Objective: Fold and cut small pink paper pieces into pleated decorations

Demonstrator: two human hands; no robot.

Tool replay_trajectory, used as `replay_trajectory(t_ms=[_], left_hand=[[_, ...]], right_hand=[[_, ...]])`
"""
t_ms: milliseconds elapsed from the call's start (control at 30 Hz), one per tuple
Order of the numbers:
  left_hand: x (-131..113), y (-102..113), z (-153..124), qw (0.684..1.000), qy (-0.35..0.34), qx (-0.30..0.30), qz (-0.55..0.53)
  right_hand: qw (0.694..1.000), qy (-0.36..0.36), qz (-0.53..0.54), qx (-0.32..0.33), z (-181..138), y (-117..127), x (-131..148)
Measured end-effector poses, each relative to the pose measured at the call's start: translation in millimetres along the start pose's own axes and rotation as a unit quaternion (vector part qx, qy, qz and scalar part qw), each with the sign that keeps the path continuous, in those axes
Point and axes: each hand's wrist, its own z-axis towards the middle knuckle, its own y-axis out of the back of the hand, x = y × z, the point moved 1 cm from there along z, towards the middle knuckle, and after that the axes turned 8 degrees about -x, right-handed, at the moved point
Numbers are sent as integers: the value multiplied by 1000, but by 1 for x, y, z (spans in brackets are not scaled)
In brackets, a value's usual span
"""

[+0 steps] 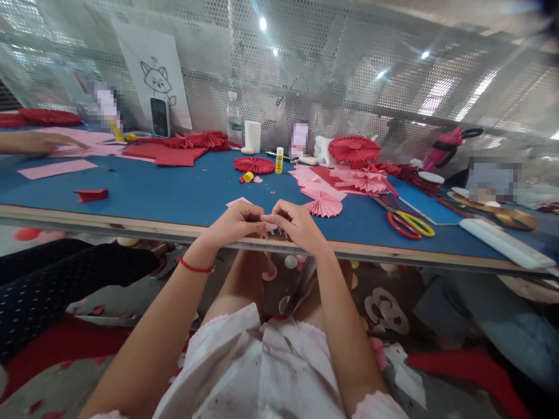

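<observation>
I see left hand (238, 222), right hand (299, 226) meeting at table (187, 195) edge, fingers (253, 227) curled; can't tell how tightly or on what. Pink fan (324, 205) beside right hand.

On the desk (174, 192), a paper fan (324, 203) lies beyond my right hand (297, 226), scissors (402, 217) farther right, a glue stick (279, 161) ahead.

perforated metal wall (297, 64) | bright white glints (262, 24) on it | blue-topped table (174, 186), pale wooden edge (87, 221) | grey floor (279, 288)
</observation>
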Motion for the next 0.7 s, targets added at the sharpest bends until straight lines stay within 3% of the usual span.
replay_trajectory(t_ms=[700], left_hand=[[-3,1,1,1000,9,-4,-20]], right_hand=[[1000,4,-15,-5,1,0,1]])
